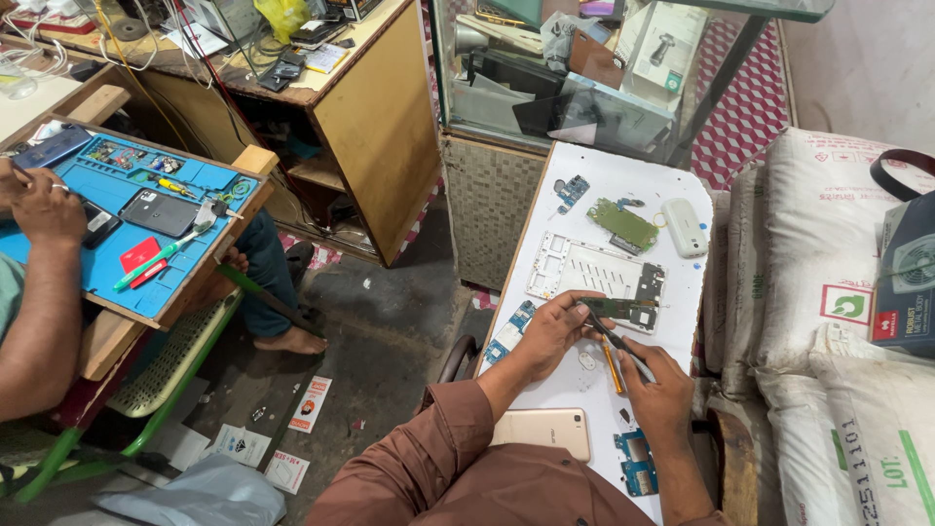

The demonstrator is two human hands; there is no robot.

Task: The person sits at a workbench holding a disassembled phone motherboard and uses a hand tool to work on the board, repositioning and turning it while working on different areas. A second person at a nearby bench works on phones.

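My left hand (551,329) pinches a green phone circuit board (623,310) at its left end, above a white table (623,175). In my right hand (658,390) is a thin tool with an orange handle (613,368), its dark tip touching the board. A white phone frame (584,267) lies just beyond the board. Near my forearms lies a gold phone back (542,431), and a blue circuit board (637,462) lies by my right wrist.
Another green board (623,224), a small blue board (572,191) and a white rounded case (686,227) lie farther up the table. White sacks (828,292) are stacked at right. At left, another person's arm (39,292) rests on a blue work mat (146,234) with phones and tools.
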